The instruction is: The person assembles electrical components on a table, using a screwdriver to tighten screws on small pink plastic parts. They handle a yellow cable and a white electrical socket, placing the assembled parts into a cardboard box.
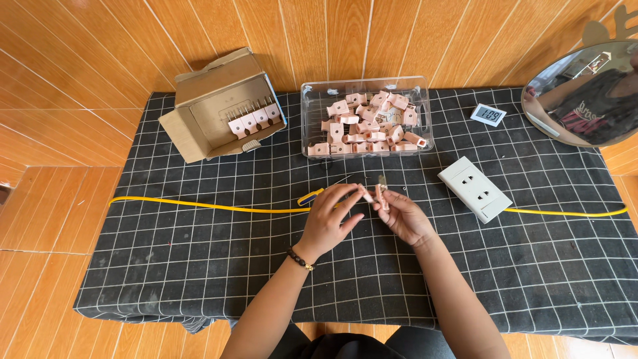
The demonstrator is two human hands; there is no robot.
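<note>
A small pink plug piece [367,197] sits pinched between both hands above the middle of the tabletop [199,266]: left hand [327,223] and right hand [405,216] each grip it with their fingertips. Just beyond lies a yellow cable [199,205], with a clear tray of pink parts [364,119] farther back and a white socket [474,189] to the right.

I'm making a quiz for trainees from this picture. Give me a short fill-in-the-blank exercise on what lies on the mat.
1. The clear plastic tray holds many small parts coloured ____.
2. The long cord across the checked mat is ____.
3. The white socket plate lies nearest the person's ____ hand.
4. The cardboard box stands to the ____ of the tray.

Missing words: pink; yellow; right; left
</note>
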